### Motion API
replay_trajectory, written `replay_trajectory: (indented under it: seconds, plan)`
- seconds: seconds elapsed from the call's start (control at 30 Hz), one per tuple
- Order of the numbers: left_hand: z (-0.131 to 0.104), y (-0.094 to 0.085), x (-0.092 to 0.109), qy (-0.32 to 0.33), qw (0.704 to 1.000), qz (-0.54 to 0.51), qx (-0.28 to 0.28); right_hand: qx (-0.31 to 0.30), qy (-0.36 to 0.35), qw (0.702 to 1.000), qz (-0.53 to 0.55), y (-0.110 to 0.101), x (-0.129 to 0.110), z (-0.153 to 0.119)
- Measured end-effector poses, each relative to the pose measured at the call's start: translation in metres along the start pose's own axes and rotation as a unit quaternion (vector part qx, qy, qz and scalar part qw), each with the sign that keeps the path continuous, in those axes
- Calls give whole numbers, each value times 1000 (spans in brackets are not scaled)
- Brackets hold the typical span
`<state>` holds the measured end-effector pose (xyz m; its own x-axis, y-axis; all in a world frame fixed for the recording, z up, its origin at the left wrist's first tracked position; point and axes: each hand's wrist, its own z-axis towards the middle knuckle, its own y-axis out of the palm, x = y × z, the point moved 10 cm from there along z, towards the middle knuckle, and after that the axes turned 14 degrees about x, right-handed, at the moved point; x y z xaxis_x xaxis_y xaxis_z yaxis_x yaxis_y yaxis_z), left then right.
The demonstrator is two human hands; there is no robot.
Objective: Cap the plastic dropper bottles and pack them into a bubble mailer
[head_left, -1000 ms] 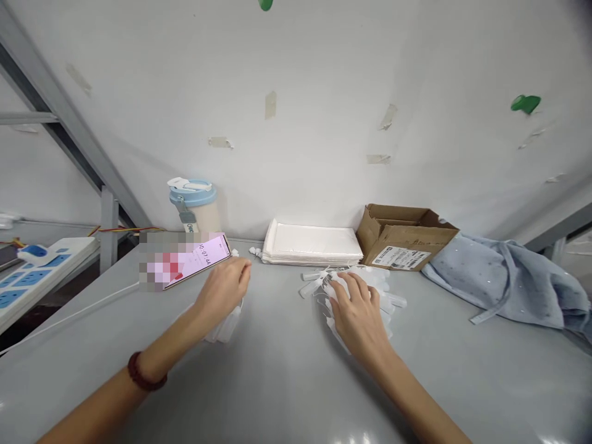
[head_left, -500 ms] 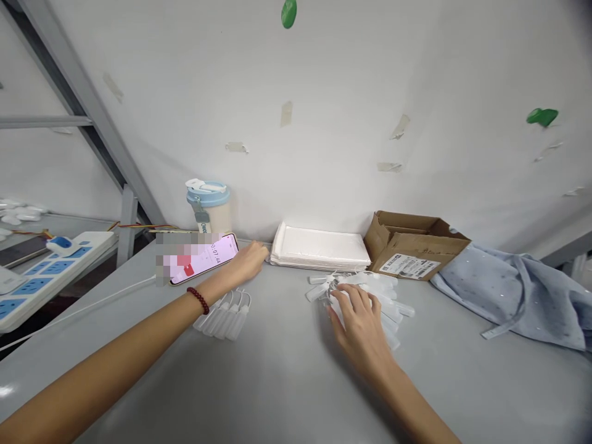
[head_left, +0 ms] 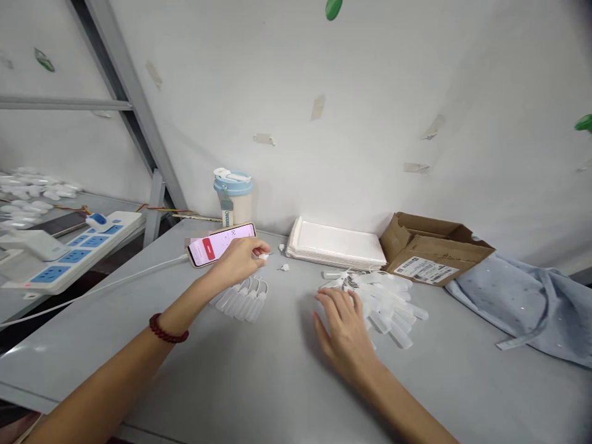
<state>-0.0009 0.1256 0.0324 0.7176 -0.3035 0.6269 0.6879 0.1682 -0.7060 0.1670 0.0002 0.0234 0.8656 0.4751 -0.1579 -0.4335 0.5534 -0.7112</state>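
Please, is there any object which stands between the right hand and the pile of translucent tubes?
Nothing visible stands between the right hand and the pile of translucent tubes; the fingers are right at its left edge. The white stack and the cardboard box lie behind the pile.

One cup (head_left: 238, 206), one cardboard box (head_left: 430, 250), one power strip (head_left: 76, 262) and one cloth (head_left: 522, 302) are seen. Three small white tips (head_left: 284, 267) can be counted. About five row bottles (head_left: 254, 308) are laid out; the heaped bottles (head_left: 400, 333) overlap too much to be counted.
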Motion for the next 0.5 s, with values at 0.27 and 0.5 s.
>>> replay_trajectory:
  seconds: [0.27, 0.5]
  plan:
    - [-23, 2, -11, -87, 979, -181, 44, -141, 30, 985, 94, 67, -48, 23]
    - [-29, 10, -13, -146, 947, -281, 47, -169, 73, 977, 108, 88, -55, 26]
